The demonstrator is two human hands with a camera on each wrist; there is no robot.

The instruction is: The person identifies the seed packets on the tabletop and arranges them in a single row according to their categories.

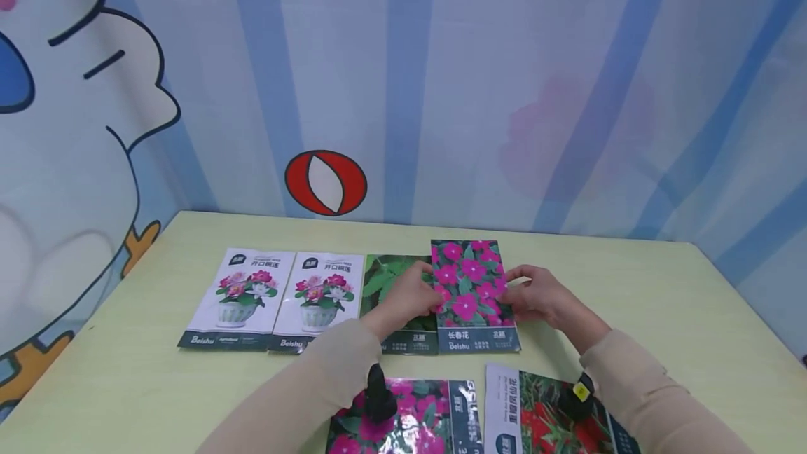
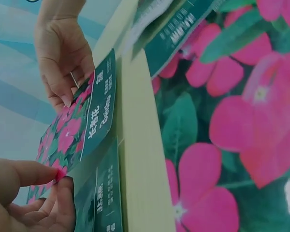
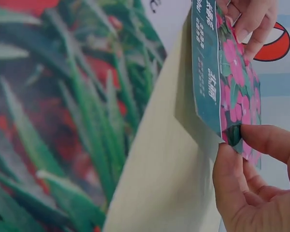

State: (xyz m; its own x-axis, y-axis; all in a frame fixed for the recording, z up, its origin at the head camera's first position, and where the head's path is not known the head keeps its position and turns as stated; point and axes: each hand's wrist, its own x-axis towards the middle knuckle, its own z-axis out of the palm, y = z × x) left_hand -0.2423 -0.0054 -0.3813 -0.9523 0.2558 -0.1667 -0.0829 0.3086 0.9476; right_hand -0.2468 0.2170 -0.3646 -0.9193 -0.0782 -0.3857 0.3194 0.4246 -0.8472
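A seed packet with pink flowers [image 1: 469,286] is pinched at its two side edges by both hands. On its left edge, the left hand [image 1: 410,298] has thumb and fingertips on it. The right hand [image 1: 539,294] grips the right edge. In the right wrist view, the right thumb [image 3: 268,140] lies on the packet's front with fingers behind. In the left wrist view the packet [image 2: 70,128] stands tilted off the table. Just left of it lies a green leaf packet [image 1: 410,342], partly hidden by the left hand and arm.
Two white packets with potted flowers [image 1: 236,300] lie side by side at the left of the row. Nearer the front are another pink-flower packet [image 1: 435,415] and a red-flower packet [image 1: 536,415], partly covered by the wrists. A printed curtain [image 1: 466,90] hangs behind the table [image 1: 662,314].
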